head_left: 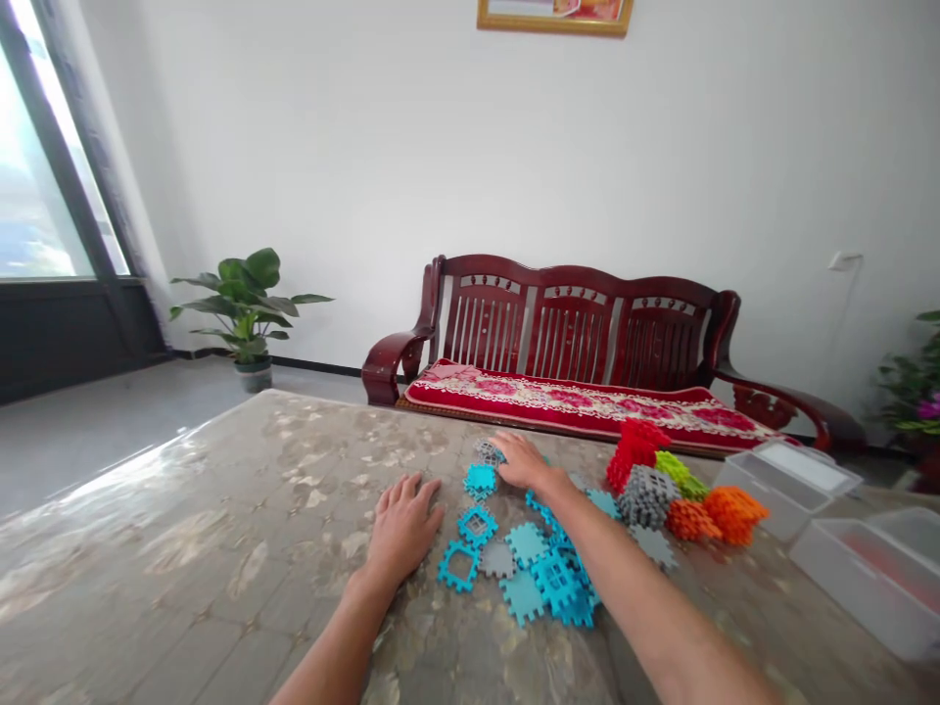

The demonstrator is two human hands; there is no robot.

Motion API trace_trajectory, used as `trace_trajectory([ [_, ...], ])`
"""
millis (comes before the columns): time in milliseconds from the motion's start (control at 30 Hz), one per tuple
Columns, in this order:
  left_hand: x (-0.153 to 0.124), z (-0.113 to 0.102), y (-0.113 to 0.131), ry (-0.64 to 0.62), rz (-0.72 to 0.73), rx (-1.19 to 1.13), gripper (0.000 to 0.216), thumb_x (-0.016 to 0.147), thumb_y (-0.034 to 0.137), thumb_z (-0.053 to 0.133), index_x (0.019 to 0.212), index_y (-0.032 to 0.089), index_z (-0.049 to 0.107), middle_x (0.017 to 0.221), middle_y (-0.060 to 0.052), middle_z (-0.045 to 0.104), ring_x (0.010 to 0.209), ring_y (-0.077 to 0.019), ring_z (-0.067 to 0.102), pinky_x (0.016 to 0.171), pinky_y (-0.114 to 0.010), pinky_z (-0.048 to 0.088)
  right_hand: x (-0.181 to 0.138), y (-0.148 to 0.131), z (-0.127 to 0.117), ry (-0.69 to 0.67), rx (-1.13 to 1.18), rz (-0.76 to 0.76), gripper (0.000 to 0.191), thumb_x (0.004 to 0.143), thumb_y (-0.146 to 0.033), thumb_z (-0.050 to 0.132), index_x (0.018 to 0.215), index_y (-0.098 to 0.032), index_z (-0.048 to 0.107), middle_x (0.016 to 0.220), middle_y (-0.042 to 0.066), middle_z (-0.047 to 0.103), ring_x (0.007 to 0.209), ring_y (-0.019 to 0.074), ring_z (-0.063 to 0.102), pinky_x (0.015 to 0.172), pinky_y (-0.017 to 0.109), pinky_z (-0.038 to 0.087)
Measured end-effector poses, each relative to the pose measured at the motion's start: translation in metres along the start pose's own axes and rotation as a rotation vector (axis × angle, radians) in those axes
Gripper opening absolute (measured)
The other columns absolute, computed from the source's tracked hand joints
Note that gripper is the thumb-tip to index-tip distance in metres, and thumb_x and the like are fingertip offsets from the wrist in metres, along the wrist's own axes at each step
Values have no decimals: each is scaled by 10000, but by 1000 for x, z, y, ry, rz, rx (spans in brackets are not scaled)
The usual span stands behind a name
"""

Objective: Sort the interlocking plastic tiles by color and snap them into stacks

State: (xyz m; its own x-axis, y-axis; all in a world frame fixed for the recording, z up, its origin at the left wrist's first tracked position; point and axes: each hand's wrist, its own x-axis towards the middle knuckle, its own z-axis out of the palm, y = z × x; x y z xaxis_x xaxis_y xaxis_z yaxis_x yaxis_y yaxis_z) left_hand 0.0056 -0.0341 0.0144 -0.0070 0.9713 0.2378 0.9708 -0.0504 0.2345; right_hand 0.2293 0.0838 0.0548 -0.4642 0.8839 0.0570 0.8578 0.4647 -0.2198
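My left hand [403, 524] lies flat on the patterned tablecloth with its fingers spread, holding nothing. Farther out, my right hand [520, 460] has its fingers curled at a grey lattice tile [487, 451], partly covering it. Nearer me, a rough column of toothed interlocking tiles continues: a solid blue tile [481, 479], a blue lattice tile [477, 526] and a blue open-frame tile [459, 566]. Beside the column lies a plain grey tile [497, 559]. A heap of blue tiles [556, 580] spreads partly under my right forearm, which hides some of it.
Stacks of red tiles [637, 450], grey tiles [647, 497], orange tiles [736, 513] and lime tiles [680, 473] stand at the right. Clear plastic boxes [867, 578] sit at the right edge. Beyond the table is a wooden bench [573, 333]; a potted plant [250, 304] stands left.
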Motion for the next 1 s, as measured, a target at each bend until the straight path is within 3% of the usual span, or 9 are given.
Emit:
trace_trajectory([
  [133, 1, 2, -1, 11, 5, -13, 425, 904, 366, 471, 1302, 288, 597, 1421, -97, 538, 1354, -272, 434, 1135, -435, 297, 5, -2, 2, -66, -23, -14, 667, 720, -199, 604, 1384, -199, 533, 1474, 124, 486, 1333, 321, 461, 1085, 466, 369],
  [333, -1, -3, 3, -10, -8, -4, 433, 904, 354, 477, 1314, 276, 591, 1429, -101, 524, 1363, -284, 427, 1142, -453, 296, -18, -6, -2, -12, -73, -55, 513, 784, -332, 588, 1280, -203, 598, 1292, 116, 616, 1204, 286, 555, 1051, 439, 379],
  [467, -3, -6, 6, -2, -7, 9, 430, 905, 348, 484, 1316, 275, 589, 1421, -100, 532, 1360, -279, 433, 1142, -453, 303, -19, -12, -2, 2, -114, -62, 701, 740, -380, 661, 1399, -214, 490, 1422, 138, 519, 1287, 322, 480, 1076, 471, 334],
  [567, -3, -6, 5, 5, 0, 4, 423, 906, 351, 490, 1308, 273, 597, 1421, -105, 533, 1359, -284, 434, 1140, -456, 311, -14, -16, 0, -26, -137, -69, 614, 792, -420, 634, 1355, -195, 538, 1414, 150, 536, 1263, 321, 510, 1042, 446, 376],
  [733, -3, -5, 5, 12, -2, -4, 418, 908, 358, 488, 1302, 278, 603, 1425, -100, 531, 1363, -297, 430, 1141, -461, 313, -16, -23, 4, -25, -146, -101, 437, 895, -297, 517, 1301, -146, 575, 1254, 168, 654, 1189, 295, 580, 1010, 394, 405],
  [900, -3, -7, 5, 3, -6, -10, 417, 906, 357, 494, 1300, 280, 604, 1427, -98, 529, 1365, -294, 430, 1144, -461, 309, -19, -26, 1, 18, -129, -62, 491, 924, -161, 386, 1405, -166, 481, 1153, 150, 709, 1060, 264, 663, 920, 367, 466],
  [1000, -3, -7, 5, -3, -6, -14, 423, 909, 365, 490, 1307, 277, 601, 1430, -102, 527, 1369, -298, 425, 1146, -467, 307, -15, -21, -4, 125, -17, -6, 514, 916, -179, 405, 1426, -188, 462, 1236, 123, 681, 1112, 245, 646, 959, 357, 465],
])
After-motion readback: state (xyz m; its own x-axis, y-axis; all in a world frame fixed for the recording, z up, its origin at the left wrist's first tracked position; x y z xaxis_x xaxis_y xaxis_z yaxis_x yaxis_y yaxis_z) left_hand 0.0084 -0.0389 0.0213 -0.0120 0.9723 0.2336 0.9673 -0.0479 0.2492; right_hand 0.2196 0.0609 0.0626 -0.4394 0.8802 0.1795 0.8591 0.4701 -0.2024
